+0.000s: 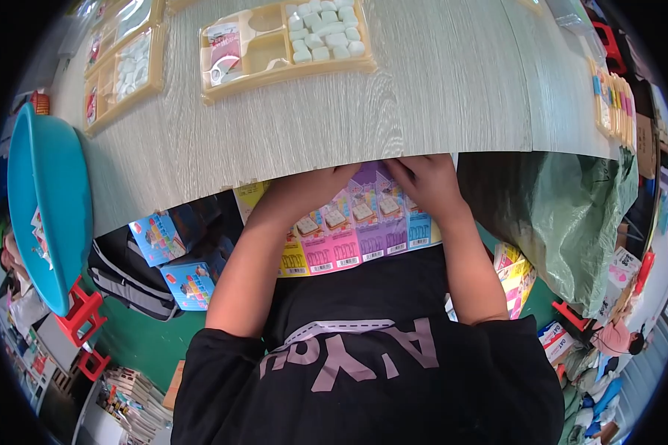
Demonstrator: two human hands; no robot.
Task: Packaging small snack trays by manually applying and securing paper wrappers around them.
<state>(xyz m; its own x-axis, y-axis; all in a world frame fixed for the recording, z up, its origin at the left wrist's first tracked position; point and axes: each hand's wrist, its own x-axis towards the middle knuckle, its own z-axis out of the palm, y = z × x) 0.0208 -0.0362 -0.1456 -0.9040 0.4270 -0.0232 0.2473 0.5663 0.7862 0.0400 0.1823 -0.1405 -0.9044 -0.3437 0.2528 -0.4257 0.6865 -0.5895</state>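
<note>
A colourful printed card sheet (371, 222), banded in yellow, pink, purple and blue, rests over my lap below the table's front edge. My left hand (323, 184) is closed at its upper left part, the fingertips partly hidden by the table edge. On the upper right part lies my right hand (427, 180), its fingers bent inward against the sheet and also partly covered by the edge. Above, on the wood-grain table (438, 104), sits a beige compartment tray (289, 73) holding white marshmallow-like pieces (325, 33) and a pink packet (225, 48).
More filled trays (156, 70) stand at the table's left. A blue basin (63, 170) is beside them. Several packed trays (612, 107) line the right edge. A green plastic bag (571, 222) hangs below. Blue printed packs (156, 239) and a red stool (82, 315) are at lower left.
</note>
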